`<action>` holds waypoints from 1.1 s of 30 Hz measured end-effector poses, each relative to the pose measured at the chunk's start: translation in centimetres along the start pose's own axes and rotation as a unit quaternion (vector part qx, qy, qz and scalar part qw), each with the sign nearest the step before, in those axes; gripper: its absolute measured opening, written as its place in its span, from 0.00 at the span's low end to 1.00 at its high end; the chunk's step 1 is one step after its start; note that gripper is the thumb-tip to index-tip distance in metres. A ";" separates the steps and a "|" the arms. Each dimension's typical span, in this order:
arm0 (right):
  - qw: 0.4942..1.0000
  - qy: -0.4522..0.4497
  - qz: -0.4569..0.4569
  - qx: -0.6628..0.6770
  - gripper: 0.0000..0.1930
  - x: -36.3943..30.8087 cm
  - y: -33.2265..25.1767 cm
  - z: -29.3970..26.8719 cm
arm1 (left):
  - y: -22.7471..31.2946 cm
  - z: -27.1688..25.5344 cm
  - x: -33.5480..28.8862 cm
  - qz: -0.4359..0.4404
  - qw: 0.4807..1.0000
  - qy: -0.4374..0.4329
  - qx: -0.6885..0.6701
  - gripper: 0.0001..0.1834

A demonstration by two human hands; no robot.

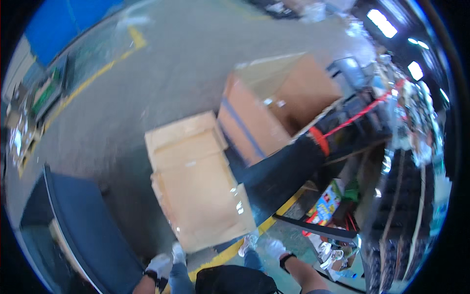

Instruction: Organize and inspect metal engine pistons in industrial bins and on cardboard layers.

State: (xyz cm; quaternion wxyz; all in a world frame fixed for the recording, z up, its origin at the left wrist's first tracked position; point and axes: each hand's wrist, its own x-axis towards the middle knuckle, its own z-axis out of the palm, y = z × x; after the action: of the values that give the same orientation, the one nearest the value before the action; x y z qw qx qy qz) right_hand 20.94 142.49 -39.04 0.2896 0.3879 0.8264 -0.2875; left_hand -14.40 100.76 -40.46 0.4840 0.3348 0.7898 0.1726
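My left hand (159, 265), in a white glove with a dark band at the wrist, hangs low between my leg and a dark grey bin (95, 215). On the other side my right hand (275, 249), also white-gloved and dark-banded, is held beside my right leg above the floor. Motion smears the fingers of both, and nothing can be made out in either. A flattened tan cardboard piece (198, 201) lies in front of my shoes, with folded flaps at its far end. Beyond it to the right stands an open brown cardboard box (252, 122) with a dark stripe down its side.
A yellow floor line (227, 253) runs past my feet. Right of me are a dark bar (318, 229), a colourful printed package (325, 201) and stacked dark trays (404, 210). A red strap (360, 114) crosses clutter behind the box. Far left are a blue panel (63, 27) and a loaded pallet (29, 142).
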 end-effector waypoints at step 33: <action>0.200 0.695 0.479 0.497 0.17 -64.3 -34.6 35.0 | 61.5 35.5 -41.1 0.528 0.058 -0.728 0.433 0.23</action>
State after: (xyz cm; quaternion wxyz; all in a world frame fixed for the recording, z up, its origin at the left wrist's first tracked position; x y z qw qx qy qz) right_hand 36.13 69.05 -8.57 -0.5717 0.8174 0.0376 -0.0602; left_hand 51.79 114.38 6.18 0.3673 0.7715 -0.4090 -0.3202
